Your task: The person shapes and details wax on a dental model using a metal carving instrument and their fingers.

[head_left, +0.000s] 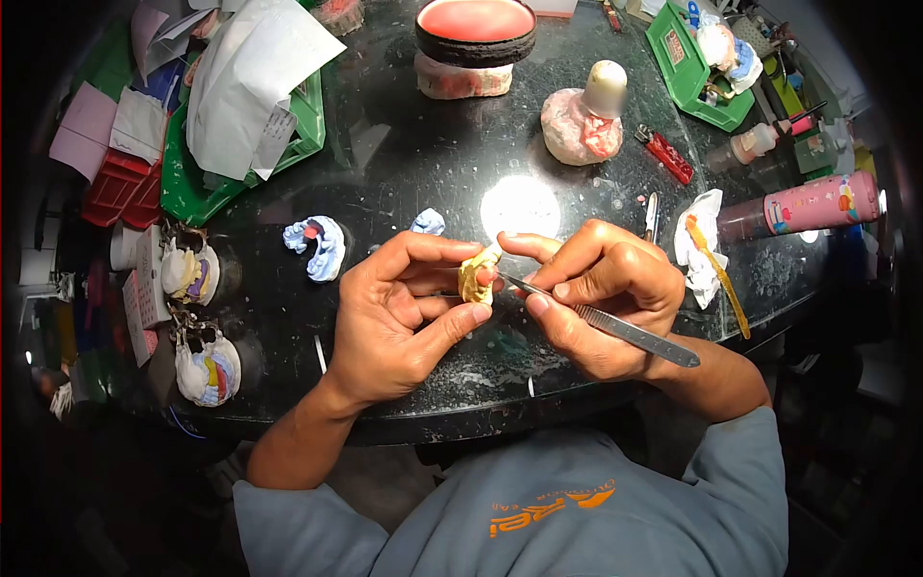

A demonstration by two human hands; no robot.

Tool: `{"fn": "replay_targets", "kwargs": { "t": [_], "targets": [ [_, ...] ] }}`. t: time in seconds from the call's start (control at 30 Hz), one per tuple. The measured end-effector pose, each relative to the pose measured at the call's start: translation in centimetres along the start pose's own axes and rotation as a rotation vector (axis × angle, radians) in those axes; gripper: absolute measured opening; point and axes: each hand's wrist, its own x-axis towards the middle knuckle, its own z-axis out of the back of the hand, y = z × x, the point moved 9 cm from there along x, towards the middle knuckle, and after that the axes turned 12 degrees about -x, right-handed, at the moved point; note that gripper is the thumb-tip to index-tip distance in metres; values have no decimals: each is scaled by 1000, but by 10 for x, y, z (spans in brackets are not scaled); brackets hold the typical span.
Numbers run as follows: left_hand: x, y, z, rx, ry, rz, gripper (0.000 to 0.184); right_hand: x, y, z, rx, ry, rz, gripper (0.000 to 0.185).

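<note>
Between the thumb and fingers of my left hand (pixel 399 313) is a small yellow dental model piece (pixel 477 276). My right hand (pixel 611 298) grips a metal carving tool (pixel 625 337) with a flat grey handle, and its thin tip meets the right side of the yellow piece. The index finger of my right hand reaches toward the top of that piece. Just beyond my left fingers lies a small blue-white cast fragment (pixel 428 222). Farther left sits a blue-white dental cast (pixel 315 247) with a red spot.
Two mounted dental models (pixel 207 370) stand at the left. A green bin (pixel 303 135) holds papers. A pan of red wax (pixel 476 19), a glass-capped burner (pixel 604 91), a red lighter (pixel 665 157), a pink bottle (pixel 822 202) and a yellow strip (pixel 716 264) occupy the back and right.
</note>
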Motion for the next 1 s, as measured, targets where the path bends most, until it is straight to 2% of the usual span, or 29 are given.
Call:
{"fn": "replay_targets", "kwargs": {
  "t": [1.0],
  "targets": [
    [-2,0,3,38,-11,-58,38,1,3,-3,-6,42,10,17]
  ]
}}
